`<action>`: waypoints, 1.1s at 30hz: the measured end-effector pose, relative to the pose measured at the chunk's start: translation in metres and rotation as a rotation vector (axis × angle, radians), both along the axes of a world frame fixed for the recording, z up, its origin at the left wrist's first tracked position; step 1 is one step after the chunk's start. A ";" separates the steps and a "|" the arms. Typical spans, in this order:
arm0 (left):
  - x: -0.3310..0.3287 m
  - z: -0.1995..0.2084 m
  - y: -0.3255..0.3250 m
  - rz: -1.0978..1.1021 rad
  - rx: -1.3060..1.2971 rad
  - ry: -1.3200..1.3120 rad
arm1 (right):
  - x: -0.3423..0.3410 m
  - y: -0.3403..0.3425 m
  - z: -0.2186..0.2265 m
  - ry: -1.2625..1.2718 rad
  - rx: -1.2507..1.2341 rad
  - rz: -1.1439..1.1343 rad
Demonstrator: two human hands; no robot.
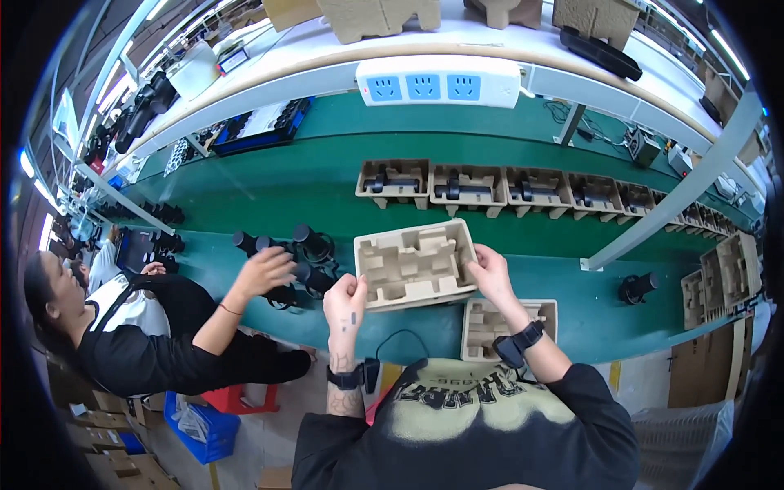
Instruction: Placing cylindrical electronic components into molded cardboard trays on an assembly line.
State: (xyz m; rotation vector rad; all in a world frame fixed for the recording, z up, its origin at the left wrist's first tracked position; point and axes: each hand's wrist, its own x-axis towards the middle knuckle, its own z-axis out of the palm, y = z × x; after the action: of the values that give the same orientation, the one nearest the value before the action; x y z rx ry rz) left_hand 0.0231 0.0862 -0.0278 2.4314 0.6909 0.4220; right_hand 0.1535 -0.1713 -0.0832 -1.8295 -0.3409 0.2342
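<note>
Between my two hands is an empty moulded-pulp tray, light brown with shaped hollows, tilted above the green bench. My left hand grips its left near corner, thumb on the rim. My right hand grips its right side. Below my right forearm another pulp tray lies at the bench's near edge, partly covered by the arm. Left of my left hand stands a group of black cylindrical devices. A co-worker's hand reaches over them.
Along the back runs a row of pulp trays holding black parts. A lone black device stands right, near stacked trays. A slanted metal post rises from the bench. A white power strip hangs on the shelf edge.
</note>
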 end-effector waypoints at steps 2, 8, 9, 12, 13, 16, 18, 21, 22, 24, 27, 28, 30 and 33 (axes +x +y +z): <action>0.006 -0.011 0.019 -0.064 -0.026 0.021 | -0.002 0.007 -0.005 0.042 0.116 -0.071; 0.004 -0.019 0.015 0.026 -0.275 -0.035 | 0.018 0.020 0.001 0.071 0.124 -0.099; 0.004 -0.021 0.013 0.031 -0.258 -0.058 | 0.019 0.021 0.002 0.045 0.018 -0.102; 0.009 -0.027 0.012 0.038 -0.231 -0.102 | 0.005 0.022 -0.003 0.090 0.140 -0.116; 0.016 -0.032 0.013 0.045 -0.023 -0.252 | -0.002 0.021 -0.005 0.110 0.196 -0.117; 0.040 -0.029 0.009 0.041 0.406 -0.557 | -0.017 0.045 -0.006 0.015 0.171 -0.189; 0.044 -0.020 -0.023 -0.273 -0.053 -0.503 | -0.032 0.069 -0.001 -0.023 0.156 -0.230; 0.047 -0.017 -0.038 -0.246 -0.722 -0.027 | -0.054 0.080 0.033 -0.188 -0.070 0.242; 0.046 -0.019 -0.034 -0.241 -0.718 -0.031 | -0.050 0.075 0.037 -0.328 -0.102 0.315; 0.035 -0.036 -0.021 -0.233 -0.601 -0.059 | -0.042 0.062 0.043 -0.607 -0.155 0.453; 0.018 -0.042 -0.006 -0.259 -0.596 -0.073 | -0.012 0.033 0.059 -0.747 -0.594 0.498; 0.012 -0.043 -0.003 -0.293 -0.657 -0.070 | -0.005 0.033 0.063 -0.745 -0.588 0.498; 0.009 -0.036 -0.006 -0.329 -0.724 -0.065 | 0.009 0.032 0.069 -0.748 -0.587 0.645; 0.015 -0.020 -0.018 -0.361 -0.990 -0.298 | 0.013 0.041 0.070 -0.765 -0.572 0.703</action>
State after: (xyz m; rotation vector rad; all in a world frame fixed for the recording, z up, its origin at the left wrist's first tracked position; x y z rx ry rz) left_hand 0.0383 0.0685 -0.0473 1.4595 0.2162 0.2039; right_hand 0.1668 -0.1305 -0.0132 -2.2438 -1.5944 0.0988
